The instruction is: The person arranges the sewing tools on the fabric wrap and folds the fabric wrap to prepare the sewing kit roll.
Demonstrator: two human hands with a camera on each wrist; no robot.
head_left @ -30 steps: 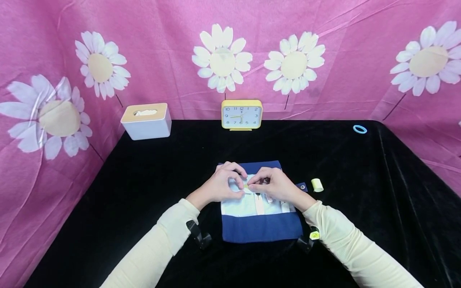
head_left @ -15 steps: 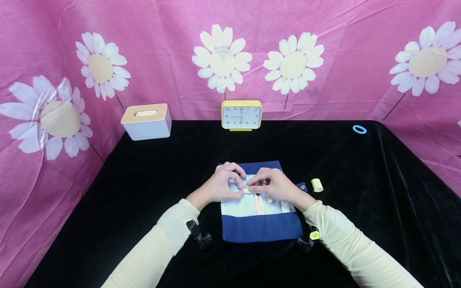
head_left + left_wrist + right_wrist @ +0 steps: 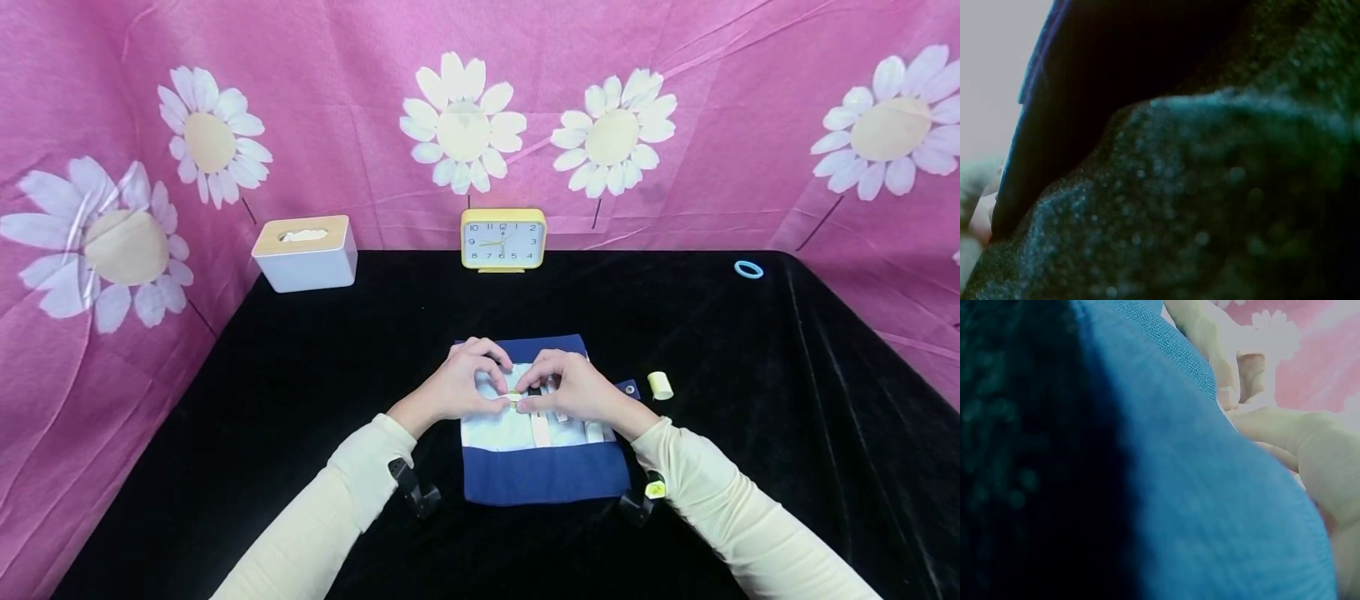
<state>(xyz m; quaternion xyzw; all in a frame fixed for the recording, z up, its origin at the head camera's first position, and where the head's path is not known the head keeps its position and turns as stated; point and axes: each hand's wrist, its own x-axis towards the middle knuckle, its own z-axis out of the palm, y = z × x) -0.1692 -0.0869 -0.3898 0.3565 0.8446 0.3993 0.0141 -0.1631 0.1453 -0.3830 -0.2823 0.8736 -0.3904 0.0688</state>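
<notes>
A navy fabric pouch (image 3: 546, 477) with a pale inner panel lies unfolded on the black cloth. Over its upper part, my left hand (image 3: 467, 385) pinches a short white strap (image 3: 513, 398) between curved thumb and fingers. My right hand (image 3: 568, 385) faces it from the other side, its thumb and fingertips gripping a small yellow item (image 3: 514, 392) that shows above and below the strap. What kind of item it is, I cannot tell. In the right wrist view, the pouch's blue cloth (image 3: 1210, 487) covers part of the fingers.
A pale yellow thread spool (image 3: 660, 386) stands right of the pouch, near its snap tab (image 3: 628, 389). Farther back are a tissue box (image 3: 307, 258), a yellow clock (image 3: 503, 240) and a blue ring (image 3: 748, 269). Other white strips (image 3: 540, 427) lie across the pouch's panel.
My right thumb has shifted slightly down and away from its index finger. More of the yellow item now shows, with the white strap across it. The left hand has hardly moved.
</notes>
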